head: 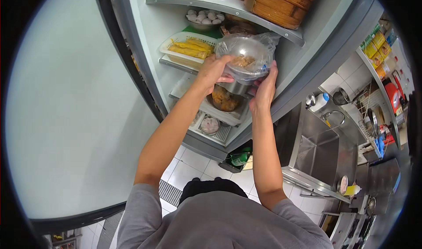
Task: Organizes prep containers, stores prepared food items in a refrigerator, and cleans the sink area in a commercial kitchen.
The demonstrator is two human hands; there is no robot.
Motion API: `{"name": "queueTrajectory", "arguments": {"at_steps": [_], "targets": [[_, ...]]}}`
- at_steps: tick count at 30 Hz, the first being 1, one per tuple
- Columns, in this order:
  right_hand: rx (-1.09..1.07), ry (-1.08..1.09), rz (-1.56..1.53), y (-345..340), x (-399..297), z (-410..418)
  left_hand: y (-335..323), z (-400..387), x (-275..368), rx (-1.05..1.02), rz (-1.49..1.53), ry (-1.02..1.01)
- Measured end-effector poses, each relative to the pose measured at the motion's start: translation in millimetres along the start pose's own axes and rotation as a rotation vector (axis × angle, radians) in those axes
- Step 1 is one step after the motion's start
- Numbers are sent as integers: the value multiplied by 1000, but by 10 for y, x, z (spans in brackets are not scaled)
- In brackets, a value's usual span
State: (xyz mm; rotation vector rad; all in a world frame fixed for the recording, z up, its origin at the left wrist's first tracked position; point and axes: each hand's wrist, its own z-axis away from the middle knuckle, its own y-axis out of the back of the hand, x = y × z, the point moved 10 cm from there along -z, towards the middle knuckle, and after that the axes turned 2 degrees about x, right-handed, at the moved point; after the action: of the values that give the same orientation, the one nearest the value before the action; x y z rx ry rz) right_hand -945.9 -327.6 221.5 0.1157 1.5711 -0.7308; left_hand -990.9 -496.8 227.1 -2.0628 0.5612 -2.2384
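Observation:
Both hands hold a round metal bowl (245, 56) wrapped in a clear plastic bag, with some brownish food inside, at a shelf of the open refrigerator. My left hand (214, 70) grips its left side, thumb over the rim. My right hand (265, 87) supports the right side from below; some fingers are hidden beneath. Left of the bowl sits a white plastic basket (166, 47) with yellow food pieces (193, 47). Behind stand a bowl of white egg-like items (205, 19) and a dish of dark food (240, 28). Below, another bowl holds orange-brown food (225, 98).
Bamboo steamers (277, 5) stand on the shelf above. The open refrigerator door (72, 110) fills the left side. Lower down is a bowl of pale food (210, 125). A stainless steel sink (318, 153) is at the right, and a black bin (230, 166) stands on the tiled floor.

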Motion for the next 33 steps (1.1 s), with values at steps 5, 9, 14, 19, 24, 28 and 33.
{"name": "queueTrajectory", "arguments": {"at_steps": [5, 9, 14, 19, 24, 28, 33], "targets": [[25, 46, 21, 87, 126, -166, -52, 78, 19, 40, 70, -79], [34, 71, 13, 127, 185, -22, 75, 225, 2, 125, 102, -123], [-163, 208, 204, 275, 257, 575, 440, 792, -102, 240, 20, -229], [-531, 292, 779, 989, 850, 1335, 757, 1253, -988, 107, -104, -111], [-490, 55, 1406, 2860, 1797, 1796, 1731, 2642, -3303, 89, -343, 441], [-259, -523, 1475, 5456, 2753, 2262, 2862, 4401, -4628, -251, -986, 442], [-197, -446, 1886, 7597, 2547, 3270, 2434, 4348, -4590, -157, -898, 492]]}}
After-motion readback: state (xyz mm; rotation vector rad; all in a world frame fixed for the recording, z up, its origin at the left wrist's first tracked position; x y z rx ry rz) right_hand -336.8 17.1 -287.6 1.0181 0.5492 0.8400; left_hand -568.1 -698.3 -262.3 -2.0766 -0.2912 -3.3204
